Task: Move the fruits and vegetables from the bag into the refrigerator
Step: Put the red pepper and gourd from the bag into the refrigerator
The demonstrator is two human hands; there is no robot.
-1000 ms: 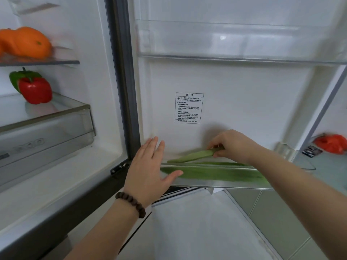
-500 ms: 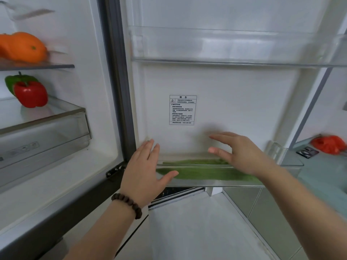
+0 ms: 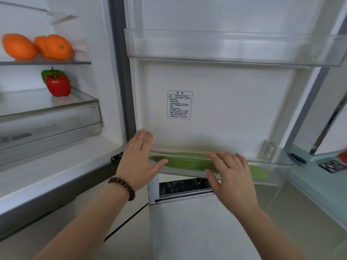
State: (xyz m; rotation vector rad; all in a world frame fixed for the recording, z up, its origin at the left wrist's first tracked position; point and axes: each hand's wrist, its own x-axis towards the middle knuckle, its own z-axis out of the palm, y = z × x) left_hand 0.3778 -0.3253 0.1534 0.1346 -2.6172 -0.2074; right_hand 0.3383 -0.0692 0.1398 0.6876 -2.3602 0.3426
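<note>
Long green cucumbers (image 3: 187, 163) lie flat in the clear lower door bin (image 3: 277, 169) of the open refrigerator. My left hand (image 3: 139, 160) is open at the bin's left end, fingers spread, holding nothing. In front of the bin's middle is my right hand (image 3: 231, 173), open and empty, covering part of the cucumbers. Inside the refrigerator, orange fruits (image 3: 37, 46) sit on the upper glass shelf. On the shelf below stands a red pepper (image 3: 58, 86) with a green pepper (image 3: 47, 74) behind it. The bag is out of view.
A clear upper door bin (image 3: 225, 47) spans the door above a warning label (image 3: 179, 105). A drawer (image 3: 50, 124) sits under the pepper shelf. At the right is a pale green counter (image 3: 319, 177) with a small dark object and something red at the frame edge.
My right hand let go of the cucumber, which now lies in the door bin, and drew back toward me, open. The left hand stayed near the bin's left end. The view shifted right.
</note>
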